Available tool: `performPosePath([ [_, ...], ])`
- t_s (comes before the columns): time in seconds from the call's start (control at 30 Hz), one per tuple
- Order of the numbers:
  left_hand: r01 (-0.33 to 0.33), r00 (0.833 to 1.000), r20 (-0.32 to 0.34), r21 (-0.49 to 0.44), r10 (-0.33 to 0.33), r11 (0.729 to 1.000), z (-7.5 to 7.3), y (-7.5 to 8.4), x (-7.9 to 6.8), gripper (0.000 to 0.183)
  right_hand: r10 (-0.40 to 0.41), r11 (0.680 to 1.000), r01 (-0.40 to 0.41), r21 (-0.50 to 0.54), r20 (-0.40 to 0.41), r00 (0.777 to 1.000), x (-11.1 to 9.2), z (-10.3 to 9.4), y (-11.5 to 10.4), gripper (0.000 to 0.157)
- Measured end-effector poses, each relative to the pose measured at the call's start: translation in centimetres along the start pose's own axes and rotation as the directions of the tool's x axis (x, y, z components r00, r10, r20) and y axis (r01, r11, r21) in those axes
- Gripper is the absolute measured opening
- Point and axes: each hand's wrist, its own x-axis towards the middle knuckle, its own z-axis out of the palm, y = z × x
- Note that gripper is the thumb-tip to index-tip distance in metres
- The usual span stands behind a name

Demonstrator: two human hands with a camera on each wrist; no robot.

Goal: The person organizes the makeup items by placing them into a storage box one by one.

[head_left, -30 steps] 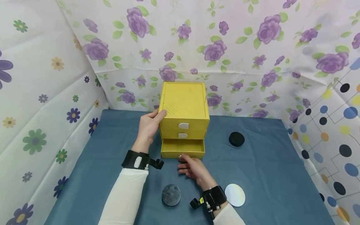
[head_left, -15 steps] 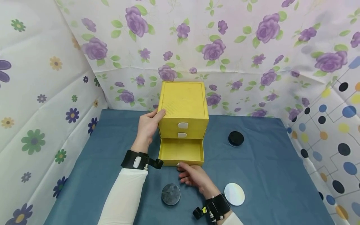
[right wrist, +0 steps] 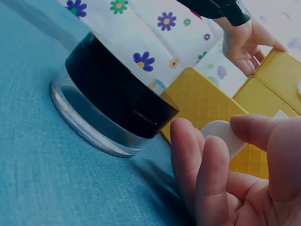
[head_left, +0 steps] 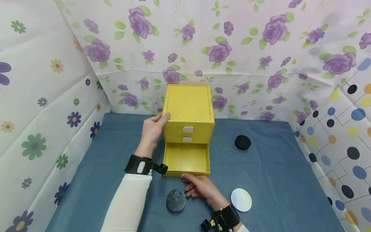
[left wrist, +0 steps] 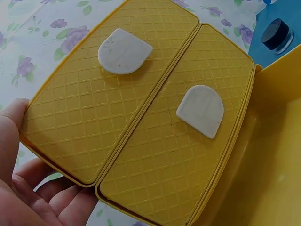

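A yellow cabinet of drawers (head_left: 189, 101) stands against the floral backdrop, its upper two drawers closed. My left hand (head_left: 151, 130) grips the cabinet's left side, thumb over the front top edge. In the left wrist view, its fingers (left wrist: 75, 205) curl by the side of the drawer fronts (left wrist: 94, 117). The bottom drawer (head_left: 186, 158) is pulled far out. My right hand (head_left: 203, 190) pinches that drawer's white knob (right wrist: 225, 136) between thumb and fingers. Just left of the right hand sits a round jar (head_left: 176, 200), whose black lid (right wrist: 115, 89) and clear base show in the right wrist view.
Another black-lidded jar (head_left: 242, 142) stands to the right of the cabinet. A white round disc (head_left: 241, 199) lies right of my right wrist. Blue cloth (head_left: 275, 180) covers the table, and patterned sheets (head_left: 246, 48) hang behind and at both sides.
The bottom drawer has slid farther out toward me, with my right hand drawing back on its knob. My left hand keeps its hold on the cabinet.
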Motion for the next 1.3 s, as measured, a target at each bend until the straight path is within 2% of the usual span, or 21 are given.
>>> performPosePath([
  [0.47,0.011,1.0,0.015,-0.006,-0.011,1.0,0.1,0.0,0.0,0.07,0.014,0.999,-0.014,-0.049,-0.004,1.0,-0.8,-0.1,0.2,0.067],
  [0.83,-0.01,1.0,0.019,-0.016,0.011,1.0,0.0,-0.1,0.2,0.067,-0.043,0.987,0.041,-0.153,-0.011,0.999,-1.3,0.2,-0.4,0.062],
  [1.2,-0.018,1.0,0.018,-0.024,0.019,1.0,0.0,-0.2,0.2,0.067,-0.064,0.987,0.06,-0.148,-0.022,0.998,-1.6,-0.2,-0.3,0.058],
  [1.3,-0.023,1.0,0.014,-0.023,0.023,0.999,-0.1,-0.2,0.2,0.067,-0.078,0.983,0.072,-0.169,-0.032,0.996,-2.4,-0.3,-1.3,0.056],
])
